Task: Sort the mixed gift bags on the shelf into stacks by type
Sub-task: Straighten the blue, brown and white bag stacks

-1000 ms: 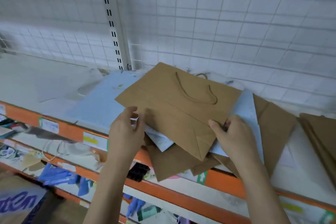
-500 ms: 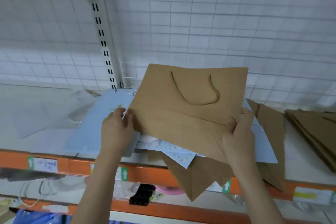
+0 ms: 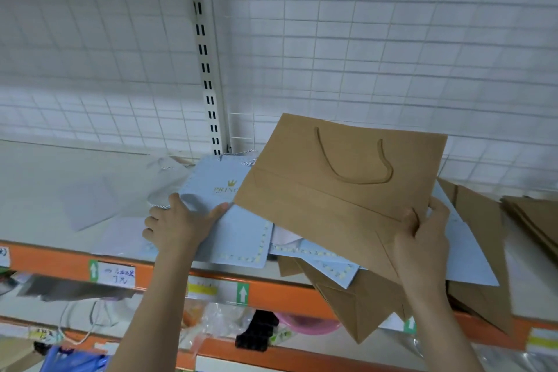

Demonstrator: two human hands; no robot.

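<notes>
A flat brown kraft gift bag with a rope handle is lifted off the mixed pile, its top edge toward the wire-grid back wall. My right hand grips its lower right corner. My left hand lies flat on a light blue gift bag printed with a gold crown, fingers spread, holding nothing. More blue bags and brown bags lie crossed under the lifted bag, some hanging over the shelf's front edge.
A stack of brown bags lies at the far right of the white shelf. Pale translucent sheets sit to the left. The orange shelf rail carries labels. Clutter fills the lower shelves.
The brown bag has risen and swung to the right, held only by my right hand. My left hand let go of it and now rests on the blue bag.
</notes>
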